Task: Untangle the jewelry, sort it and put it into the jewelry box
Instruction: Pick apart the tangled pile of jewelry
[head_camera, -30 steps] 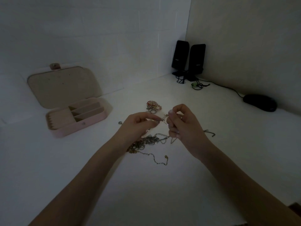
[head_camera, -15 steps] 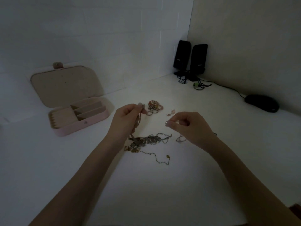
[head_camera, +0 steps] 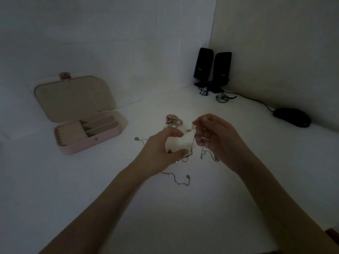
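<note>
Dim scene, white surface (head_camera: 183, 217) filling the lower frame. Centre: two bare hands close together above a scatter of jewelry. Right hand (head_camera: 216, 136), centre right, raised, fingers curled, pinching a thin chain (head_camera: 192, 143) that hangs down from the fingertips toward the surface. Left hand (head_camera: 161, 151), just left of it, thumb and fingers bent into an open C; thumb tip near the chain's lower end, but hard to tell whether anything is actually pinched. Under and beside the left hand, part of a tangle (head_camera: 185, 158) of chains, mostly hidden. Below the hands, a loose chain with a small pendant (head_camera: 180, 180) lying on the surface. Left of the left hand, a small pendant on a strand (head_camera: 137, 138). Just above the hands, a little pile of rings and bands (head_camera: 172, 120), some red and pink.

Left of centre: pink box (head_camera: 95, 140), lid up and leaning back, beige lining, ring rolls at the near left end, narrow compartments to the right; nothing visible inside them.

Upper right corner: two black speakers (head_camera: 212, 68) with cables, and a black mouse (head_camera: 292, 117) at the right edge by the wall.
</note>
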### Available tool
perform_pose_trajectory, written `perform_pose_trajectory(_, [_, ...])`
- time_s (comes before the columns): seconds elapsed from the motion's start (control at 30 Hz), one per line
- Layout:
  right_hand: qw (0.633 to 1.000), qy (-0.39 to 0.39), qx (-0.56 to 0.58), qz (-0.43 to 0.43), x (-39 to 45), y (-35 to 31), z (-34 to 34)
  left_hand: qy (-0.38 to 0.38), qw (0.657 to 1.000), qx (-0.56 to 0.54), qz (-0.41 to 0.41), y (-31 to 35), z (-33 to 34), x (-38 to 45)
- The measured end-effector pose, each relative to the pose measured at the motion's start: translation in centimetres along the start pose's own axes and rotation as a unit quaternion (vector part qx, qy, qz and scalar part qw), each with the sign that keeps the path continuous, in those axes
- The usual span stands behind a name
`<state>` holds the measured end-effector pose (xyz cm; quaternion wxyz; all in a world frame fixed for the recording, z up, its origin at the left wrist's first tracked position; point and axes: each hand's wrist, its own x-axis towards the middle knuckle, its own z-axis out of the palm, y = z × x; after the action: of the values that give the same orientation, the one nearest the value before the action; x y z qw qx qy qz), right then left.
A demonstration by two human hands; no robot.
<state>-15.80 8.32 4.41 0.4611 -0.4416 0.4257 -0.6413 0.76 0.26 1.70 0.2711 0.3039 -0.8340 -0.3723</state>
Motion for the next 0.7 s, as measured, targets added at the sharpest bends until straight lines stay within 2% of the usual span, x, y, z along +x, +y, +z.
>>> perform_pose_trajectory(0.07, [0.999,-0.036,0.019,0.005,0.0,0.2,0.3,-0.05,0.991,-0.126,0.006,0.6,1.0,0.0])
perform_pose_trajectory(0.13, [0.999,-0.054,-0.009,0.004,-0.2,0.2,0.4,-0.064,0.976,-0.206,0.001,1.1,1.5,0.0])
perform_pose_trajectory(0.27, [0.978,0.01,-0.209,-0.014,-0.5,-1.0,-0.9,-0.051,0.966,-0.251,-0.044,1.2,1.3,0.0])
perform_pose_trajectory(0.33, [0.943,0.096,-0.318,-0.014,-0.4,-1.4,-2.9,-0.045,0.965,-0.248,-0.067,1.1,1.0,0.1])
perform_pose_trajectory(0.4, [0.884,0.174,-0.435,0.016,-0.5,-1.5,-5.5,-0.024,0.968,-0.242,-0.065,1.3,0.8,0.1])
perform_pose_trajectory(0.43, [0.856,0.183,-0.481,0.044,-0.6,-1.5,-6.8,-0.011,0.968,-0.241,-0.062,1.4,0.7,0.1])
perform_pose_trajectory(0.47, [0.839,0.167,-0.512,0.076,-0.7,-1.4,-7.7,0.006,0.969,-0.242,-0.058,1.4,0.6,0.2])
perform_pose_trajectory(0.53, [0.834,0.092,-0.531,0.122,-0.8,-1.1,-8.4,0.053,0.969,-0.236,-0.042,1.3,0.4,0.3])
perform_pose_trajectory(0.63, [0.829,-0.028,-0.545,0.126,-0.5,-0.4,-7.1,0.124,0.971,-0.205,-0.014,1.2,0.2,0.3])
perform_pose_trajectory(0.7, [0.83,-0.065,-0.541,0.119,-0.2,0.3,-6.4,0.143,0.962,-0.23,-0.013,1.3,0.0,0.3])
